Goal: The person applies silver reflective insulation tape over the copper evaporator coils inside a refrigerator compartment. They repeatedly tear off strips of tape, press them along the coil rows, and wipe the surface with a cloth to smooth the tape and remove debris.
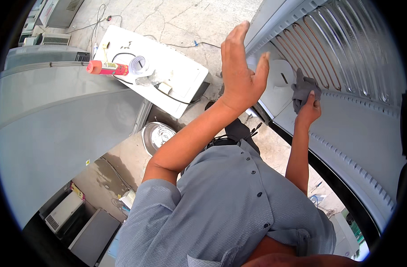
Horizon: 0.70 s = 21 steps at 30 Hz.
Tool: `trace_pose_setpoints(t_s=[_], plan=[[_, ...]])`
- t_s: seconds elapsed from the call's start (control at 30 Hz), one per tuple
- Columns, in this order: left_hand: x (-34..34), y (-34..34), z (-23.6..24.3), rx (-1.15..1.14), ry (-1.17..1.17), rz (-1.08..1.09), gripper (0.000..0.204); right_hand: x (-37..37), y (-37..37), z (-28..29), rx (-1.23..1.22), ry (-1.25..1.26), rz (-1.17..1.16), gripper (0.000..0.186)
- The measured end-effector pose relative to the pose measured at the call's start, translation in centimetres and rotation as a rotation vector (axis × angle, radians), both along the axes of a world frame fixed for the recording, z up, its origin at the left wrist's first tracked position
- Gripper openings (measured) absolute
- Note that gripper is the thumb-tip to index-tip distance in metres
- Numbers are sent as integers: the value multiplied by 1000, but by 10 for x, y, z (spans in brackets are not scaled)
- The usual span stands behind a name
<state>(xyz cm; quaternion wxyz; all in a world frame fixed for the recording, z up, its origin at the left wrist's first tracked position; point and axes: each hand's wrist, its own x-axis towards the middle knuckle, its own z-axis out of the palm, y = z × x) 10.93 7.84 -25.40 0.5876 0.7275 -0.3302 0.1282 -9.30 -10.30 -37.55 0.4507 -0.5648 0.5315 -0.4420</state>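
Observation:
My right hand (310, 110) grips a crumpled dark grey cloth (305, 90) inside an upright cabinet, near its inner wall. Up in the air at the cabinet's opening, my left hand (242, 71) is raised with fingers stretched out and holds nothing. The cabinet's pale interior (346, 120) has slotted strips along its sides. Copper-coloured tubes (311, 53) and silvery tubes (346, 49) run in rows along its far wall, just beyond the cloth.
A white appliance (168, 49) lies left of my left hand, bearing a red spray can (106, 67), a tape roll (138, 65) and a dark cable. A metal basin (158, 137) stands on the concrete floor. A large grey cabinet (65, 115) fills the left side.

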Motion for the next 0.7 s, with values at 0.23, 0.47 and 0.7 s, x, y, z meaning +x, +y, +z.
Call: trace_pose_setpoints(t_s=[0.23, 0.47, 0.7], plan=[[-85, 153, -104, 29, 1716, -307, 89, 33, 181, 35, 194, 86, 669, 28], [-22, 202, -120, -471, 1560, -30, 52, 84, 223, 37, 38, -12, 1137, 32], [88, 242, -160, 149, 1102, 364, 62, 39, 99, -178, 57, 493, 623, 29]])
